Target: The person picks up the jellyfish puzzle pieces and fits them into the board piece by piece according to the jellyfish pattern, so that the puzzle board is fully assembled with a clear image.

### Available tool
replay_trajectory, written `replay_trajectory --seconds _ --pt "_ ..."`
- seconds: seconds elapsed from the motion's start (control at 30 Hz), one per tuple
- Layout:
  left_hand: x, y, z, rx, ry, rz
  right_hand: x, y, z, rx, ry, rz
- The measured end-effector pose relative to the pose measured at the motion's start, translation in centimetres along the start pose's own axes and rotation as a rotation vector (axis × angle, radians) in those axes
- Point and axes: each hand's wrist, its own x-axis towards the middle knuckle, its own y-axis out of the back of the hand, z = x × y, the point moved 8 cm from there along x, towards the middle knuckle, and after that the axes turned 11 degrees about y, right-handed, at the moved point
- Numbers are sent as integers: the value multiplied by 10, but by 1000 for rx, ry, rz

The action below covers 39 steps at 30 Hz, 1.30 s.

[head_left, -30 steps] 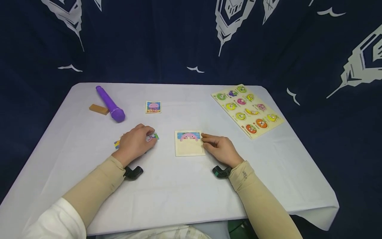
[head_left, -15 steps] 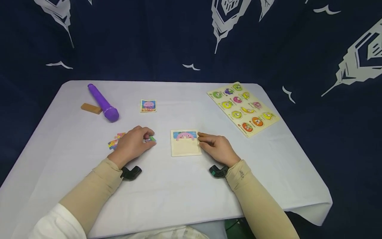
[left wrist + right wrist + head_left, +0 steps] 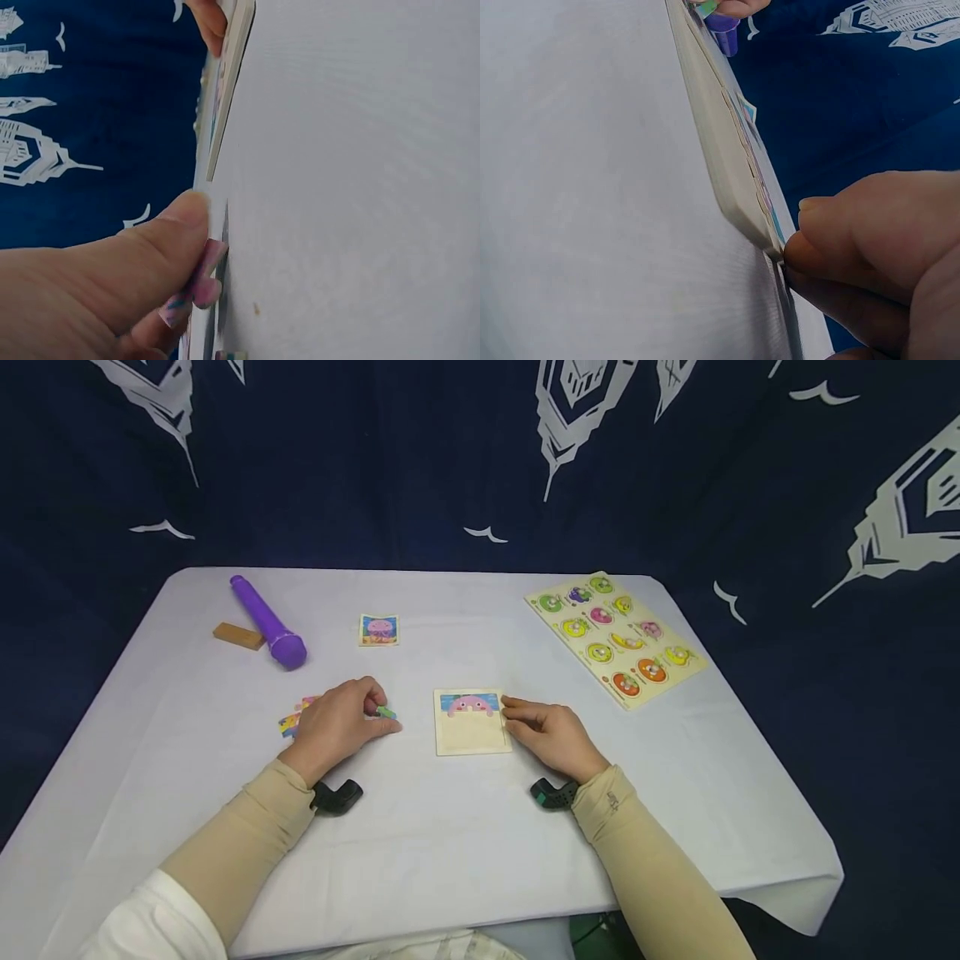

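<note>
From where I'm standing, the person's L hand (image 3: 337, 722) has a small puzzle piece (image 3: 386, 712) pinched btwn thumb & fingers, just L of the puzzle board (image 3: 472, 737) & apart from it; can't tell if the piece touches the bench (image 3: 450, 843). R hand (image 3: 558, 739) is narrow, fingers relaxed, tips against the board's R edge. Board lies flat approx mid-bench: pink face on blue across the top, lower part bare wood. More loose pieces (image 3: 288, 725) lie by the L hand, partly hidden under it. Farther back: small pic card (image 3: 378, 631), then a purple mic (image 3: 262, 614) w/ a brown strip (image 3: 238, 636) beside it on the L; fruit board (image 3: 618, 639) lies angled, back R. Dark blue curtain (image 3: 360, 468) w/ white prints behind.
</note>
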Motion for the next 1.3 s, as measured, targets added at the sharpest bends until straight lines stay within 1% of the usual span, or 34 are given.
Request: replay_trajectory --seconds 0.13,0.23,0.43,0.63,0.7,0.9,0.97,1.03,1.1,1.17,1.3 --pt "0 3 5 -25 -37 43 0 0 -1 -24 22 10" --pt "-2 5 8 -27 -58 60 0 0 -2 -48 42 12" --pt "-5 5 13 14 -86 36 0 -2 -2 -78 49 0" --pt "-7 6 13 -14 -102 44 0 -2 -3 -81 57 0" --pt "-7 7 13 -15 -105 37 0 -2 -3 -82 56 -2" --pt "-8 7 15 32 -118 -30 -1 -3 -1 -77 45 -1" --pt "-8 6 15 37 -125 -43 -2 -3 -1 -71 44 3" --pt "-8 5 15 13 -122 -54 -2 -2 -1 -69 44 7" --pt "-8 4 15 -41 -117 -59 -2 -2 -1 -67 45 9" --pt "-7 3 14 -115 -103 -66 -2 -2 -1 -69 46 9" --pt "-8 -3 16 -283 -60 -103 0 -2 -1 -71 46 1"
